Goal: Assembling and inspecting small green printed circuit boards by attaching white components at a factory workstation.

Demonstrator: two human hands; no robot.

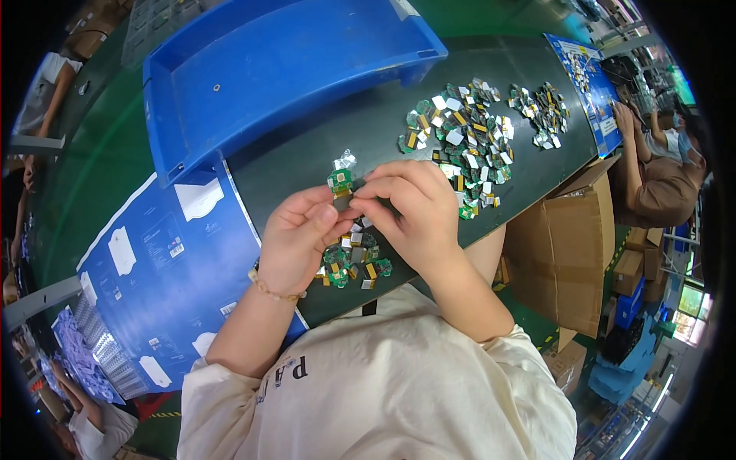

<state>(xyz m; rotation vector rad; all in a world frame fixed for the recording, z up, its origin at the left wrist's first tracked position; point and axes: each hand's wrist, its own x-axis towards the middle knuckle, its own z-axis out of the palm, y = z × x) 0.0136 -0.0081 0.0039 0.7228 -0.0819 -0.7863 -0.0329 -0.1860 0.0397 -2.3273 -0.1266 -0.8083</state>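
Note:
Between the fingertips of my left hand [295, 238] is a small green circuit board [340, 181] with a grey block joined to its lower end. My right hand [414, 211] meets it from the other side, thumb and forefinger pinched close to the block; whether they grip the board or a tiny part on it is hidden. A crumpled clear scrap [345, 160] lies just beyond the board. Below my hands is a small heap of similar boards [356, 261], partly covered by my fingers.
A large blue bin [253, 84] stands at the far left on the dark green table [299, 146]. Blue printed sheets [176, 268] cover the left side. A big pile of boards [468, 138] and a smaller pile [540, 111] lie right. A cardboard box [560, 253] stands beside the table; co-workers sit around.

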